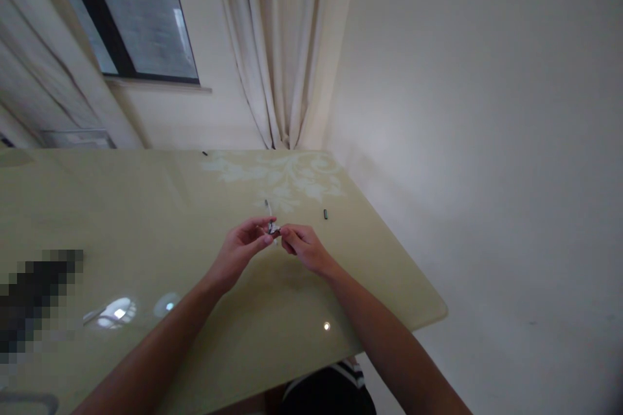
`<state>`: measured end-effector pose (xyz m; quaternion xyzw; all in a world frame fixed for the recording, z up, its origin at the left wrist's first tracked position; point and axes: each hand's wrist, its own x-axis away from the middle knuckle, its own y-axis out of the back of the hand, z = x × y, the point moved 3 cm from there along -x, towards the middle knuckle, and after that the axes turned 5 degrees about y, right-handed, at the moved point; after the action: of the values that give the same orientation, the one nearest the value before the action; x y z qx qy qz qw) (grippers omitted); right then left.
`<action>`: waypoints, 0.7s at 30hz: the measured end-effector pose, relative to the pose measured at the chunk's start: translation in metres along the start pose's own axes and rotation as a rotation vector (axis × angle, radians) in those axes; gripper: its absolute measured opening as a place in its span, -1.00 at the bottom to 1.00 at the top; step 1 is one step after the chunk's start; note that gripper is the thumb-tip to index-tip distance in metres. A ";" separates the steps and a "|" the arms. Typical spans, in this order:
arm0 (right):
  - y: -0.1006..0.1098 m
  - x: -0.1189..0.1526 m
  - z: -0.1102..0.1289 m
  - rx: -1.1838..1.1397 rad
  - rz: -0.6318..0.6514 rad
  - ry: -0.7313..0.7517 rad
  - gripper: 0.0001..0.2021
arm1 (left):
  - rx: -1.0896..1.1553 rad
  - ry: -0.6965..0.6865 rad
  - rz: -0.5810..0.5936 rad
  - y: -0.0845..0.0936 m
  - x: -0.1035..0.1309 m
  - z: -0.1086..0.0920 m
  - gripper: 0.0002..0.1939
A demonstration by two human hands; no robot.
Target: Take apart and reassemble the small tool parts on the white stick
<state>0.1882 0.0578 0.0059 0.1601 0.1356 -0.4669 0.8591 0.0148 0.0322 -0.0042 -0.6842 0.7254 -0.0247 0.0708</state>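
Between my two hands, above the table, is a small white and dark piece [272, 228]; its kind is too small to make out. My left hand [243, 243] grips it from the left between thumb and fingers. From the right, my right hand [304, 246] pinches its other side, with the fingers curled in. A thin whitish strip [269, 208] with a grey tip sticks up just beyond my left fingertips. I cannot tell whether it joins the held piece.
A small dark block [326, 214] lies right of my hands on the glossy table [389, 285]. Another small dark bit [205, 154] rests near the far edge. A blurred-out dark object [34, 305] is at the left. Wall and curtain [277, 45] stand beyond.
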 end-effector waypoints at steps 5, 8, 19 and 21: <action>0.000 -0.001 -0.002 0.003 -0.010 0.005 -0.38 | -0.040 0.017 0.011 0.003 -0.001 -0.002 -0.47; 0.000 -0.001 -0.004 -0.004 -0.008 0.000 -0.39 | -0.073 0.029 0.038 0.004 -0.001 -0.004 -0.46; 0.003 -0.001 0.007 0.192 -0.026 0.028 -0.60 | -0.105 -0.007 0.022 0.005 -0.001 0.000 -0.49; 0.005 -0.003 0.004 0.236 -0.087 0.040 -0.64 | -0.166 -0.014 0.013 0.006 -0.003 -0.001 -0.44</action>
<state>0.1907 0.0609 0.0117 0.2631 0.1037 -0.5132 0.8104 0.0092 0.0352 -0.0043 -0.6831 0.7290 0.0408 0.0191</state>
